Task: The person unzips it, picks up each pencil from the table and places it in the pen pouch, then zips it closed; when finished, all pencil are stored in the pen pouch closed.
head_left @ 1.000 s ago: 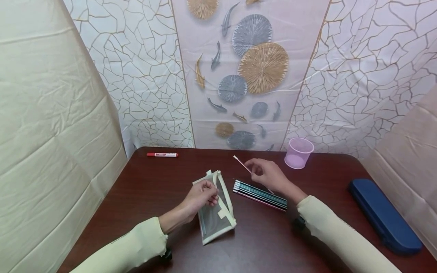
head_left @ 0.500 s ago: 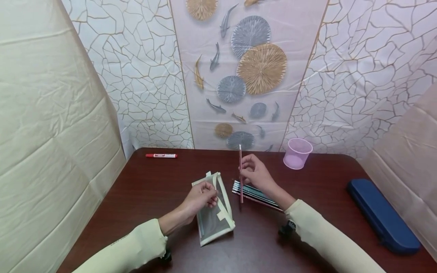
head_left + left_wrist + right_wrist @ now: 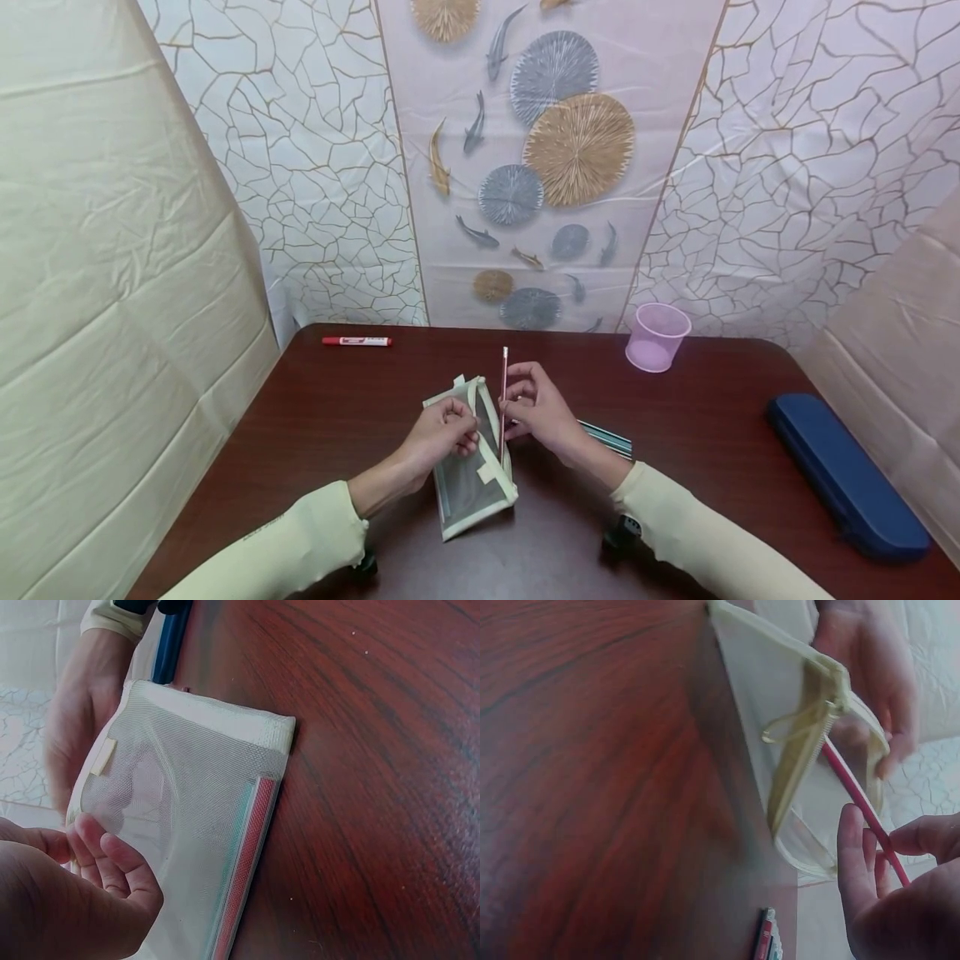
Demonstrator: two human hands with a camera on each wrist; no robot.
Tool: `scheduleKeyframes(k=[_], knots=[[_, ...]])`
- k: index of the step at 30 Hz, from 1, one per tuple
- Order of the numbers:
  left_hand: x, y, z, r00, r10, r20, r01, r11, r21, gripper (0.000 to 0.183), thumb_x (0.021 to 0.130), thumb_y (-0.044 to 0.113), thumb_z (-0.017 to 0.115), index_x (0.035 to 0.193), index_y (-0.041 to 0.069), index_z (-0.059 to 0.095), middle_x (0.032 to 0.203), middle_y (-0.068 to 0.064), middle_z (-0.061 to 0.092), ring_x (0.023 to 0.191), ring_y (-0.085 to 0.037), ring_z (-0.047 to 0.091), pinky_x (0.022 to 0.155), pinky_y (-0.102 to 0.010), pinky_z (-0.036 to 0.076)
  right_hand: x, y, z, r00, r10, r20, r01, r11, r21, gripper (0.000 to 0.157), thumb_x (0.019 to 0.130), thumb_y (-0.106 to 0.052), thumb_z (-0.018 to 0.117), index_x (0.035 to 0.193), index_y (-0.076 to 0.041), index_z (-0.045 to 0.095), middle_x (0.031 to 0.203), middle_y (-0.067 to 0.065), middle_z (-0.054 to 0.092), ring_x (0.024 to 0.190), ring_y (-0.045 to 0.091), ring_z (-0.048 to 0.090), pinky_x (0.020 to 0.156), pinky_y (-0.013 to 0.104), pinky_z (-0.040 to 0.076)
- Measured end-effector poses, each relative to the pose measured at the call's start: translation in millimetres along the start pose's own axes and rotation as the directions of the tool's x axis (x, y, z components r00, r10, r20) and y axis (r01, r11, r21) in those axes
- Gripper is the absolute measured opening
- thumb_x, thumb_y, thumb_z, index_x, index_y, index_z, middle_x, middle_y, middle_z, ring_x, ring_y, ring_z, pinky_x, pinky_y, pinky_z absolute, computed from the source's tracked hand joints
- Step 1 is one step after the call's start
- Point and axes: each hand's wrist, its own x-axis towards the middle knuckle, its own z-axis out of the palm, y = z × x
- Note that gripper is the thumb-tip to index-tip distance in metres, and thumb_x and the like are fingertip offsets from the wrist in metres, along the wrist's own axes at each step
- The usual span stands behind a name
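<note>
A mesh zip pencil pouch (image 3: 467, 496) with cream edging lies tilted at the table's middle, its zip side gaping. My left hand (image 3: 441, 429) pinches the near edge of that opening. A red pencil (image 3: 505, 379) stands nearly upright in my right hand (image 3: 546, 415), pinched between thumb and fingers. In the right wrist view the pencil's lower end (image 3: 844, 772) enters the pouch mouth beside the zip. Through the mesh, the left wrist view shows a red pencil (image 3: 253, 832) and a greenish one along the bottom. Several striped pencils (image 3: 609, 439) lie partly hidden behind my right hand.
A red-and-white marker (image 3: 357, 341) lies at the table's back left. Toward the back right stands a pink translucent cup (image 3: 657, 340). A long blue case (image 3: 847, 479) rests along the right edge. Patterned cloth hangs behind the table (image 3: 322, 400).
My right hand has moved left from above the pencil row to the pouch, turning the red pencil upright and bringing its lower end into the opening. My left hand stays on the edge.
</note>
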Motion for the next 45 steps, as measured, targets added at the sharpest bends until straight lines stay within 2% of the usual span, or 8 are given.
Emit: scheduleKeyframes(k=[4,8,17,25,30,35,39,45], knots=[[0.0,0.0,0.2,1.000,0.008,0.004,-0.008,1.000,-0.006,0.008,0.097,0.008,0.062,0.103,0.004,0.057,0.077,-0.001,0.068,0.067,-0.008,0.065,0.067,-0.023,0.056,-3,5,5.0,1.000,0.017,0.008,-0.016,0.998,-0.053,0.056,0.098,0.007,0.061,0.146,-0.003,0.035,0.112,0.021,0.057,0.078,0.023,0.070,0.067,0.046,0.066],[-0.2,0.2,0.6,1.000,0.015,0.008,-0.015,1.000,-0.012,0.009,0.095,0.007,0.061,0.103,0.004,0.057,0.076,0.000,0.067,0.067,-0.008,0.065,0.067,-0.023,0.056,-6,9,8.8,0.998,0.049,0.035,-0.047,0.997,-0.060,0.054,0.097,0.006,0.061,0.145,0.000,0.035,0.108,0.018,0.057,0.074,0.020,0.067,0.066,0.045,0.066],[-0.9,0.5,2.0,1.000,0.014,0.013,-0.014,1.000,-0.012,0.008,0.097,0.007,0.062,0.103,0.005,0.056,0.075,0.000,0.067,0.067,-0.008,0.064,0.067,-0.023,0.055,-13,10,17.9,0.990,0.115,0.076,-0.106,0.988,-0.113,0.054,0.093,0.005,0.061,0.141,0.004,0.036,0.104,0.019,0.062,0.077,0.021,0.063,0.061,0.037,0.063],[-0.5,0.8,3.6,1.000,0.014,0.022,-0.014,1.000,-0.003,0.010,0.096,0.007,0.063,0.104,0.004,0.057,0.074,0.001,0.066,0.066,-0.007,0.064,0.066,-0.022,0.055,-11,7,21.4,0.990,0.101,0.095,-0.081,0.977,-0.195,0.054,0.093,0.005,0.061,0.143,0.005,0.039,0.106,0.020,0.063,0.077,0.018,0.063,0.061,0.039,0.062],[-1.2,0.1,3.2,1.000,0.023,0.018,-0.023,1.000,-0.002,0.009,0.096,0.007,0.062,0.103,0.004,0.057,0.074,0.001,0.066,0.066,-0.007,0.064,0.066,-0.022,0.055,-7,8,23.4,0.986,0.122,0.111,-0.092,0.966,-0.242,0.052,0.094,0.004,0.060,0.142,0.003,0.041,0.108,0.019,0.062,0.081,0.018,0.065,0.061,0.041,0.062],[-1.6,0.3,2.2,1.000,0.019,0.016,-0.019,1.000,0.009,0.009,0.096,0.007,0.062,0.103,0.004,0.057,0.074,0.002,0.067,0.067,-0.008,0.064,0.066,-0.022,0.054,-5,8,23.2,0.988,0.120,0.101,-0.088,0.957,-0.278,0.050,0.095,0.001,0.063,0.141,0.002,0.044,0.107,0.018,0.064,0.081,0.019,0.065,0.059,0.039,0.062],[-1.8,2.0,1.9,1.000,0.020,0.013,-0.020,1.000,0.014,0.009,0.096,0.008,0.062,0.103,0.004,0.057,0.075,0.002,0.066,0.067,-0.008,0.064,0.066,-0.023,0.054,-6,4,18.0,0.991,0.108,0.081,-0.085,0.966,-0.246,0.050,0.095,0.000,0.065,0.140,0.003,0.044,0.104,0.018,0.065,0.078,0.022,0.066,0.061,0.042,0.064],[-1.4,1.4,1.4,1.000,0.017,0.006,-0.017,1.000,0.000,0.009,0.096,0.007,0.065,0.100,0.006,0.057,0.074,0.001,0.067,0.066,-0.008,0.064,0.066,-0.023,0.054,-6,-2,1.1,0.997,0.073,0.003,-0.071,0.976,-0.207,0.048,0.095,-0.001,0.067,0.138,0.001,0.047,0.106,0.018,0.064,0.078,0.028,0.071,0.064,0.047,0.065]])
